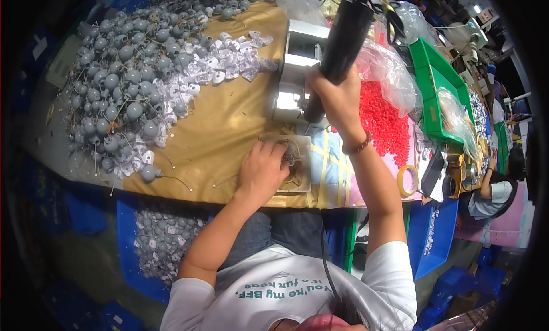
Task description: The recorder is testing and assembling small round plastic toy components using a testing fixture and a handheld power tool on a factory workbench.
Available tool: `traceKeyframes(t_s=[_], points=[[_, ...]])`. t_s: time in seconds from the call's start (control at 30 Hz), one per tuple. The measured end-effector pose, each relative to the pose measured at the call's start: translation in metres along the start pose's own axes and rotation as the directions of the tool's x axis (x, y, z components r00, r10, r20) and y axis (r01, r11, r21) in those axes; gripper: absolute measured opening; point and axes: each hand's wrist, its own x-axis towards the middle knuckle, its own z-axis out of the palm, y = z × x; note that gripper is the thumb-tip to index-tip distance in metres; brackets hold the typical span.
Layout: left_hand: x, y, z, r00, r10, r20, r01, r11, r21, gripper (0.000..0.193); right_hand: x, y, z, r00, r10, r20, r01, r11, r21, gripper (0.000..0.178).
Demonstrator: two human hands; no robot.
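My right hand (pixel 338 102) is wrapped around a black electric screwdriver (pixel 345 40), a corded cylinder held tilted with its lower end near a white metal stand. My left hand (pixel 261 170) rests on a shallow square fixture box (pixel 301 182) near the table's front edge. Its fingers curl over a small grey part (pixel 288 154) in the box, mostly hidden by the fingertips. A wire lies across the box. The white metal stand (pixel 298 61) with openings stands just beyond it.
At left spread many grey ball-shaped parts (pixel 123 79) with wires, beside white plastic pieces (pixel 220 62). Red pieces (pixel 380 125) lie at right, near a green tray (pixel 432 94) and a tape roll (pixel 408 180). Below the table, a blue bin (pixel 128 239) holds parts. Another person (pixel 493 196) sits far right.
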Motion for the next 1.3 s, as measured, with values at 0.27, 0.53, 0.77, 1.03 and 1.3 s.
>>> traceKeyframes(t_s=[0.27, 0.53, 0.77, 1.03, 1.3], points=[[0.002, 0.001, 0.001, 1.0, -0.015, -0.009, 0.015, 1.0, 0.006, 0.034, -0.065, -0.007, 0.008, 0.991, -0.043, 0.123, 0.03, 0.994, 0.106, 0.042], [0.003, 0.001, 0.0, 1.0, -0.003, -0.027, 0.002, 1.0, -0.007, 0.033, -0.075, 0.009, 0.006, 0.984, -0.072, 0.163, 0.061, 0.995, 0.075, 0.074], [0.002, -0.003, 0.002, 1.0, 0.019, -0.021, -0.019, 0.999, -0.029, 0.033, -0.091, 0.016, 0.002, 0.961, -0.104, 0.256, 0.117, 0.992, -0.036, 0.064], [0.003, -0.003, 0.0, 0.996, 0.05, -0.078, -0.057, 0.994, -0.092, 0.03, -0.097, 0.026, -0.001, 0.945, -0.184, 0.272, 0.21, 0.976, -0.066, 0.064], [0.003, -0.001, 0.001, 0.998, 0.002, -0.061, -0.007, 0.996, -0.089, 0.031, -0.096, 0.019, -0.002, 0.958, -0.148, 0.246, 0.152, 0.988, 0.002, 0.058]])
